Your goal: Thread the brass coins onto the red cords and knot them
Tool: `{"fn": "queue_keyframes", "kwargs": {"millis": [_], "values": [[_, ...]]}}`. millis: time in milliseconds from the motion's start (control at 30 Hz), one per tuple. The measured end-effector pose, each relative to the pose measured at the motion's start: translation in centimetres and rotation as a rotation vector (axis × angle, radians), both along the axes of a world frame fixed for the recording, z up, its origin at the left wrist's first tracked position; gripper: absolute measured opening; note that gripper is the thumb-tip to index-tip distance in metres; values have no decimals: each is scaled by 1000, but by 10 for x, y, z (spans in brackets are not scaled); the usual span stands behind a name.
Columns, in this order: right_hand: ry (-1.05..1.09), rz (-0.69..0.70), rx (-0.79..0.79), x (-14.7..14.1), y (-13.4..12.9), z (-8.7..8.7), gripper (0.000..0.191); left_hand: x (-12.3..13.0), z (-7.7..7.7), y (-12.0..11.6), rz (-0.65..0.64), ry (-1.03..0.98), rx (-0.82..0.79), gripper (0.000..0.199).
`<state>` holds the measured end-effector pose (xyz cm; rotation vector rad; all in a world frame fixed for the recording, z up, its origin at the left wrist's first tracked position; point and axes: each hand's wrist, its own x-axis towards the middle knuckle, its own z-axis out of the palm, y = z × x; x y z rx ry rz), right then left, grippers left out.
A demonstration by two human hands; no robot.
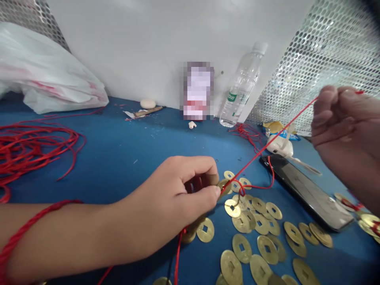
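Note:
Between the thumb and fingers of my left hand (190, 190) is a brass coin (225, 187) with a square hole. A red cord (267, 144) runs taut from this coin up to the right, where my right hand (341, 118) pinches it, raised over the table. Its short end pokes out past my right fingers. Another stretch of red cord loops on the table beside the held coin. Many loose brass coins (262, 224) lie in front of my left hand and to its right, some overlapping. More cord and coins show partly under my left wrist.
A black phone (305, 190) lies at the right, near a white case (279, 145). A plastic bottle (242, 85) and a blurred upright screen (198, 91) lean on the back panel. Tangled red cord (35, 150) and a white plastic bag (50, 73) are at the left.

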<state>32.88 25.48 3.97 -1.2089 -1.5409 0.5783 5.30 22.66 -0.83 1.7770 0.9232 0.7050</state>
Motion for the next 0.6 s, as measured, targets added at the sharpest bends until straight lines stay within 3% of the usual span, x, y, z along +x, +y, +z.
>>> {"fn": "queue_keyframes", "kwargs": {"millis": [67,167,233,267,400,600], "values": [[211,-14,62,-13,-7,-5,12,1,-1,-1,9,-15,-5,16],[240,64,88,-44,-25,-15,24,2,-4,1,5,-45,-71,16],[169,111,-25,-63,-38,-24,30,2,-5,4,-1,-77,-142,16],[79,158,-138,-70,-44,-28,28,2,-5,6,-6,-94,-172,16],[-126,308,-312,-86,-53,-41,15,2,-4,12,-43,-126,-222,14],[-40,253,-396,-83,-44,-48,37,1,-2,11,-45,-158,-289,16]]}}
